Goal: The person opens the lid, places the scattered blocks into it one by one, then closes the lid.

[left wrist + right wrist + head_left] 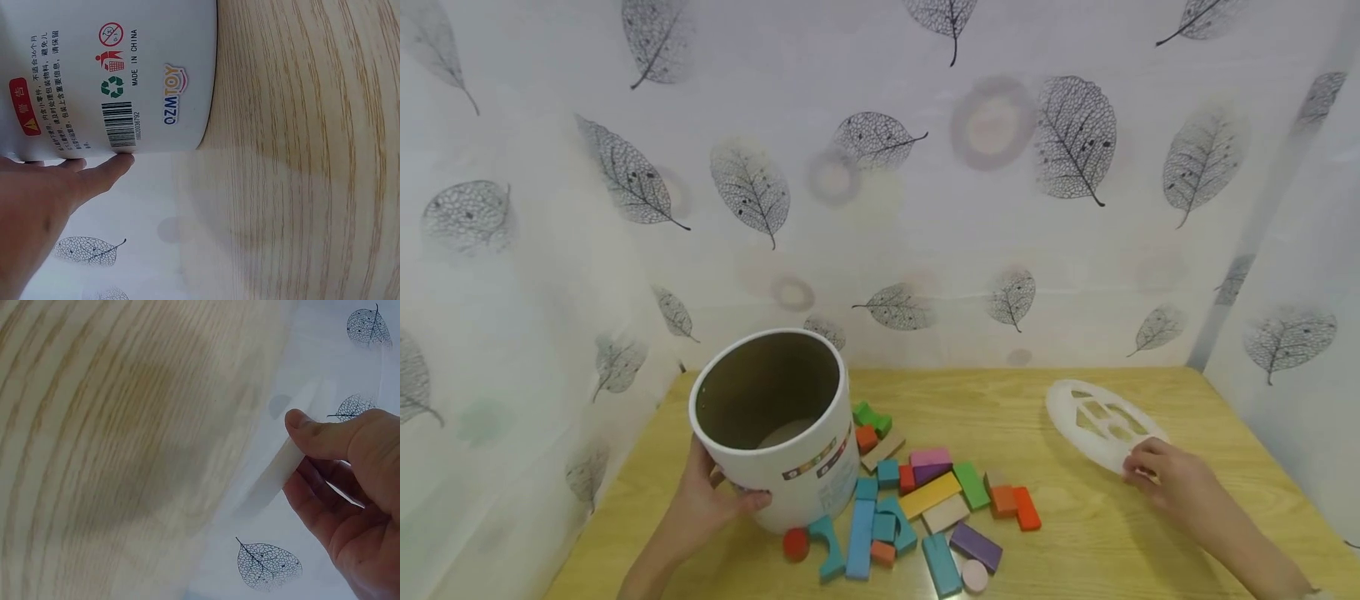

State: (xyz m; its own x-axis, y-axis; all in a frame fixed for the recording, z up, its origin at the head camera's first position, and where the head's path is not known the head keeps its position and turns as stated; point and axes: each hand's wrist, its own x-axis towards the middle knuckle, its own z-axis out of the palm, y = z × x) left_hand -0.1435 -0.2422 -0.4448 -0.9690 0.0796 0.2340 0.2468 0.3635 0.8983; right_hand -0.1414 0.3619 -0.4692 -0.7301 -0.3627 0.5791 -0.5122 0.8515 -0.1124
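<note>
Nearest us, at the lower left, our left hand (700,504) cups the side of the white tub (778,429), thumb curled across its front wall, fingers (103,172) laid along the printed label beside the barcode. The tub stands on the left part of the table (1150,550), tipped toward us so the open mouth shows a brown inside with nothing in it that we can see.

Tub: tall cylinder, looks like coated card, smooth and slightly glossy. We judge it light, stiff enough for a one-hand hold, but the wall may flex or slip under a hard squeeze. Best taken low on the wall, or across the rim.

Our right hand (1176,483) holds the lid (1101,425) at the table's right, thumb (319,434) on top of its near edge and fingers curled beneath. Lid: thin white plastic disc with shape cut-outs; light, somewhat bendy we think. Grip the solid rim, not the bars between the holes.

Table: pale wood grain, flat, smooth.

Blocks (917,508): loose scatter just right of the tub's base, some touching it. Bars, arches, cubes, discs in blue, teal, yellow, green, purple, pink, orange, red. Painted wood by the look; hard, small, easy to pinch.
</note>
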